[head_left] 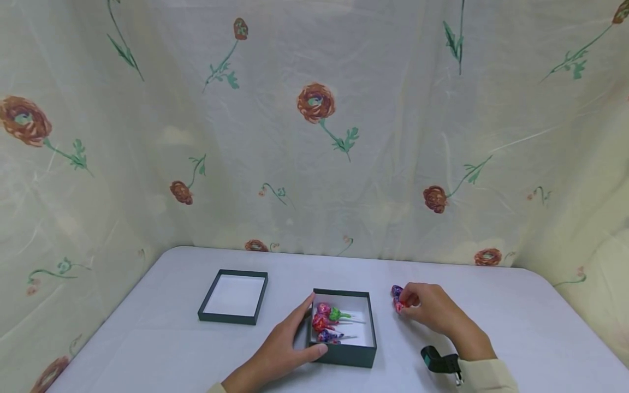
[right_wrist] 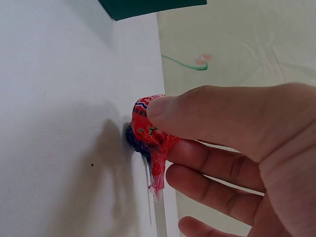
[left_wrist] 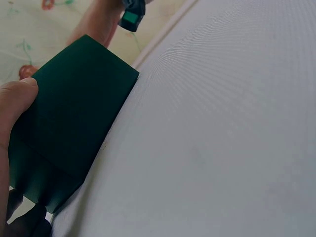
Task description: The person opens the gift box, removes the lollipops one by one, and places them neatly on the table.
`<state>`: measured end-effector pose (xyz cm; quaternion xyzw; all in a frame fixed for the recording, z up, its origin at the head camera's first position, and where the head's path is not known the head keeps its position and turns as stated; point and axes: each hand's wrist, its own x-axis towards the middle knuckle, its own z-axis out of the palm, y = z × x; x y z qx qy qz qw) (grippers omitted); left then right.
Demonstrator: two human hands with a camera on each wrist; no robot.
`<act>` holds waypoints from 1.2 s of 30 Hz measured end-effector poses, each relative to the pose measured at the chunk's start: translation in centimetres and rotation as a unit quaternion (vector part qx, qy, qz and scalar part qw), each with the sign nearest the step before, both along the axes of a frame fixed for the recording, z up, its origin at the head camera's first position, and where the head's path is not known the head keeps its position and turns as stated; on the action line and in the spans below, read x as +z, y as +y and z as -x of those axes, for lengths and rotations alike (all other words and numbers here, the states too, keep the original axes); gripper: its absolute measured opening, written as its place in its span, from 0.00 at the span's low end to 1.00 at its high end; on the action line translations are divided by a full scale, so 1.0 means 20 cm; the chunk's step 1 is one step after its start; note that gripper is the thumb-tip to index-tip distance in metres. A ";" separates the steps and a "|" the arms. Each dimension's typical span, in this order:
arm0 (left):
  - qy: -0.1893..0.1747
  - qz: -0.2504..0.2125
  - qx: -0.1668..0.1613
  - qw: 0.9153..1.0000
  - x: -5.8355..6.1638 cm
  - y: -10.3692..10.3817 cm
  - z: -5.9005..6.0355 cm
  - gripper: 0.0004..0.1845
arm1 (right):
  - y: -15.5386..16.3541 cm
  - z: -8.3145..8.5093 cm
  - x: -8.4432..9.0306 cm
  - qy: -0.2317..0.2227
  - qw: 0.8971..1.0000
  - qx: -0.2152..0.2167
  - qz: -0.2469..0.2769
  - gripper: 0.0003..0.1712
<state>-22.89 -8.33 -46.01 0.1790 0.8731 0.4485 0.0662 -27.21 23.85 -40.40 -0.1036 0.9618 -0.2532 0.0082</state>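
While both hands are on the table, status from the fingers outward:

right fingers: thumb [right_wrist: 197, 106] and curled fingers pinch the red-wrapped lollipop [right_wrist: 150, 133] at its head, likely because the wrapper bulb is easier to grab than the thin stick; stick points toward the wrist.
right hand: right hand [head_left: 432, 308] sits on the table just right of the box, knuckles up; a second, purple lollipop [head_left: 396, 291] lies touching the red one on its far side.
left fingers: thumb [left_wrist: 17, 96] presses the near wall, fingers lie along the left wall; a bracing hold, probably to stop the box sliding.
left hand: left hand [head_left: 287, 344] rests at the near-left corner of the box.
box: dark green box [head_left: 350, 355], open, near centre of the table; white inside, four wrapped lollipops [head_left: 328, 321] lie at its left side, sticks pointing right.
lid: matching tray [head_left: 233, 318] left of the box, well apart from it, open side up.
table: white table [head_left: 162, 349], floral cloth behind.
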 end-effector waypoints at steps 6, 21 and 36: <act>0.000 -0.001 0.002 1.000 -0.01 0.00 0.00 0.48 | 0.00 0.00 0.00 0.007 1.000 0.004 -0.004 0.09; 0.000 0.000 0.001 1.000 -0.01 0.00 0.00 0.48 | 0.00 0.01 -0.04 -0.003 1.000 -0.017 -0.014 0.08; 0.001 0.000 0.001 1.000 0.00 0.00 0.00 0.48 | 0.00 0.01 -0.04 0.001 1.000 -0.015 -0.027 0.08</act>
